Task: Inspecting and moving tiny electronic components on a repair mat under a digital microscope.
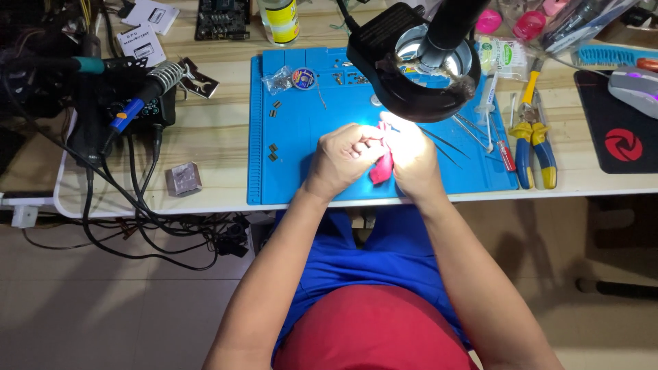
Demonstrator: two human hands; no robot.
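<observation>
A: Mid-frame, what's the left hand (343, 159) doing?
B: Curled, fingers pinching the red piece (382, 168) near its top.
A: And the right hand (413, 159)?
B: Closed on its right side; the piece hangs roughly upright between both, over the blue mat (288, 164).

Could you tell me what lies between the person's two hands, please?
In the head view, a small red item sits between the left hand and right hand.

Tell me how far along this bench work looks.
Done: tools and small parts are laid out on the blue mat. In hand: the left hand and right hand both grip a small red item under the ring-light magnifier. Left: the soldering iron sits unused.
</observation>
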